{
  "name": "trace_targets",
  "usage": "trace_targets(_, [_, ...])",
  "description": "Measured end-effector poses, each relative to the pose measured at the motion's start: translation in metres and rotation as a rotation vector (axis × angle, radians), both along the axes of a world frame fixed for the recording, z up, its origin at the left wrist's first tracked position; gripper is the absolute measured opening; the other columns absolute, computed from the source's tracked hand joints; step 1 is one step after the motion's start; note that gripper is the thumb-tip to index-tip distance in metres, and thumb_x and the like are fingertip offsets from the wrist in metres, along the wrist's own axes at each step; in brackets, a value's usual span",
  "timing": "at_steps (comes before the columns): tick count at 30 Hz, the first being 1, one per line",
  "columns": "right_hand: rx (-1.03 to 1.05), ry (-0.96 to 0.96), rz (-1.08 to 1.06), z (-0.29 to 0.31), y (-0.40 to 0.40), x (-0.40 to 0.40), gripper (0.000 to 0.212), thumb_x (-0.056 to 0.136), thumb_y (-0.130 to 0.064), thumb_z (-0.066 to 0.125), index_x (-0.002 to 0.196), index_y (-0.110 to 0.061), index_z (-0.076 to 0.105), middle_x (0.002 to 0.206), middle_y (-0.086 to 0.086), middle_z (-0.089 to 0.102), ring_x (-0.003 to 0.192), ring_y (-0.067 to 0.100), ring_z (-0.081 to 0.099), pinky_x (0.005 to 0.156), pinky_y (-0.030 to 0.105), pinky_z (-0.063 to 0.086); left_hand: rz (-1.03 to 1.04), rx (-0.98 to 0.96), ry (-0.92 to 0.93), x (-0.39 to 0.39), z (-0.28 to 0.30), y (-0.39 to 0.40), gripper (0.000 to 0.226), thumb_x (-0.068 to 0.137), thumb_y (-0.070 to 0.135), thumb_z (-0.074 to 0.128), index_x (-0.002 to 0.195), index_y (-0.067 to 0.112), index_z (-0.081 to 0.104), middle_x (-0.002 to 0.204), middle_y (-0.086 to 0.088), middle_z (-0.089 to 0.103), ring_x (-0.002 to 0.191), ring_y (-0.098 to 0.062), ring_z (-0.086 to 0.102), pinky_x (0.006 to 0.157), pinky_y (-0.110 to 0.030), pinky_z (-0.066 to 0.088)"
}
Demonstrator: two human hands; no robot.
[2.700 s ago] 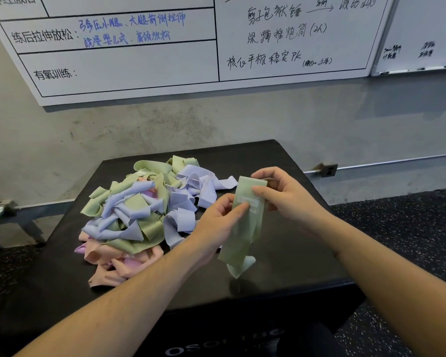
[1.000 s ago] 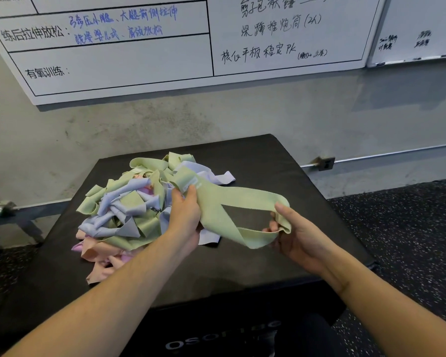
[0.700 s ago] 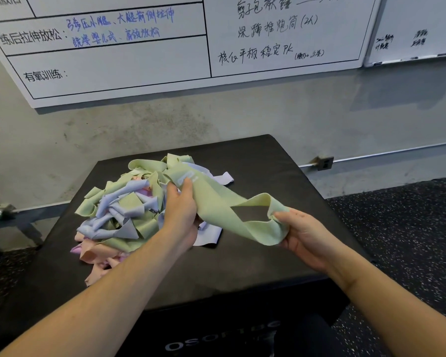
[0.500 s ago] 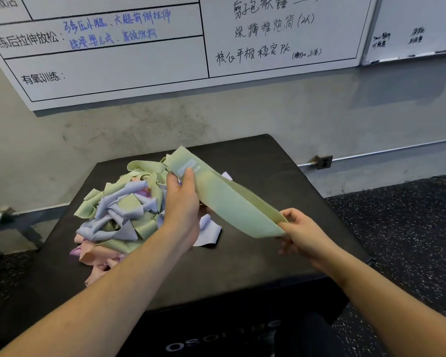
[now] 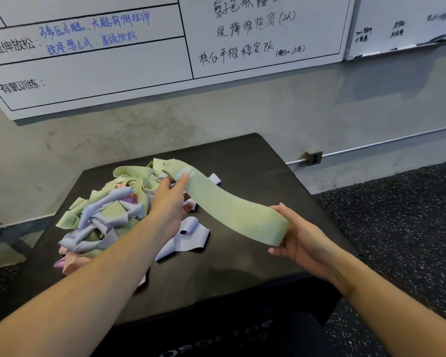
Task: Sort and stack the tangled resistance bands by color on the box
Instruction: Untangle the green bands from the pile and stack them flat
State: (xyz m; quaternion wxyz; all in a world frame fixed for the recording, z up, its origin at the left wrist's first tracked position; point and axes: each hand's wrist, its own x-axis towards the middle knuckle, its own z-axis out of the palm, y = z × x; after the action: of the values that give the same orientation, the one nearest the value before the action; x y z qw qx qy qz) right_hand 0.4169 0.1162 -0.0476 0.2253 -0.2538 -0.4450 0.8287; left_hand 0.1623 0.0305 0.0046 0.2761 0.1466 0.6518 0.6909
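Whiteboards (image 5: 93,73) hang on the concrete wall behind the black box (image 5: 242,274). From the head camera I see my left hand (image 5: 171,202) pinching one end of a green band (image 5: 232,210) and my right hand (image 5: 298,238) gripping the other, flat above the box, beside the tangled pile (image 5: 106,215).

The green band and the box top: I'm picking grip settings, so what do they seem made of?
Green band: probably matte woven elastic fabric; it sags softly between both hands.
Box: seemingly black padded vinyl, faintly glossy, with rounded edges.
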Motion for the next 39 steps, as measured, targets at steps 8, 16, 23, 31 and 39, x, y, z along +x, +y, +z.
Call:
trace_targets(8, [0.118, -0.219, -0.113, -0.027, 0.028, 0.030, 0.012, 0.099, -0.011, 0.061, 0.107, -0.004, 0.066, 0.095, 0.014, 0.071, 0.083, 0.022, 0.070, 0.074, 0.038, 0.064, -0.049, -0.043, 0.052, 0.005, -0.007, 0.042, 0.028, 0.099, 0.015, 0.064, 0.124, 0.020, 0.055, 0.115, -0.002, 0.068, 0.087, -0.017, 0.064, 0.060, -0.025, 0.049])
trace_targets(16, [0.394, -0.421, -0.177, -0.054, 0.053, 0.060, 0.028, 0.095, -0.002, 0.064, 0.110, -0.026, 0.066, 0.071, 0.010, 0.064, 0.054, 0.014, 0.057, 0.046, 0.024, 0.048, -0.209, -0.212, 0.190, 0.021, -0.019, 0.105, 0.018, 0.094, 0.015, 0.070, 0.105, 0.022, 0.057, 0.104, -0.005, 0.066, 0.075, -0.015, 0.057, 0.056, -0.025, 0.046])
trace_targets(23, [0.684, -0.685, 0.069, -0.069, 0.070, 0.084, 0.041, 0.088, -0.004, 0.061, 0.107, -0.038, 0.073, 0.087, -0.006, 0.074, 0.061, 0.006, 0.057, 0.061, 0.022, 0.047, -0.339, -0.345, 0.280, 0.038, -0.054, 0.165, 0.012, 0.096, 0.014, 0.068, 0.103, 0.019, 0.059, 0.100, -0.009, 0.065, 0.072, -0.016, 0.055, 0.056, -0.026, 0.046])
trace_targets(31, [1.244, -0.687, -0.002, -0.095, 0.091, 0.077, 0.016, 0.088, -0.035, 0.071, 0.101, -0.036, 0.079, 0.096, -0.016, 0.058, 0.090, 0.004, 0.055, 0.086, 0.019, 0.042, -0.327, -0.412, 0.362, 0.045, -0.088, 0.221, 0.018, 0.101, 0.011, 0.060, 0.116, 0.019, 0.056, 0.108, -0.007, 0.062, 0.082, -0.016, 0.065, 0.061, -0.025, 0.058])
trace_targets(39, [1.671, -0.590, 0.045, -0.125, 0.104, 0.063, 0.022, 0.092, -0.045, 0.057, 0.103, -0.039, 0.075, 0.103, -0.018, 0.064, 0.095, 0.011, 0.057, 0.082, 0.029, 0.038, -0.340, -0.506, 0.459, 0.025, -0.122, 0.244, 0.031, 0.096, 0.007, 0.063, 0.119, 0.026, 0.053, 0.118, -0.007, 0.062, 0.097, -0.022, 0.066, 0.070, -0.030, 0.057])
